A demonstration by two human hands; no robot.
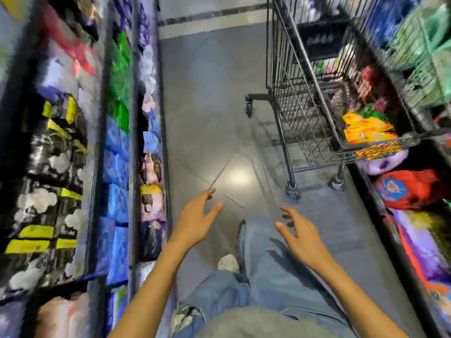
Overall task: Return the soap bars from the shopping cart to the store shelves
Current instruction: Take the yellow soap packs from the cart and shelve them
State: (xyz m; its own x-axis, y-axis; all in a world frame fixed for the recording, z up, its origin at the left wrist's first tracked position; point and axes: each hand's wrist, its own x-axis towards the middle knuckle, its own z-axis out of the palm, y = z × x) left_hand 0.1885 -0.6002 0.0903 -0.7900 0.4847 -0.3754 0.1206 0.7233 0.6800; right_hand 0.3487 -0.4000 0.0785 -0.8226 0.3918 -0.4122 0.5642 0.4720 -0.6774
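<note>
**Aisle, task part done at most.** Left hand (195, 220) and right hand (300, 237) hover short of the cart (292, 93), fingers spread wide, holding nothing. Packs (366, 130) in orange, red and green lie inside the cart. They are taken to be the soap bars, though too blurred to read, so much returning appears left. The next step is judged to be a reach into the cart. The grey polished floor (207, 106) runs left of the cart. Stocked shelves (117, 154) stand across that floor from it, and others crowd its right side.
</note>
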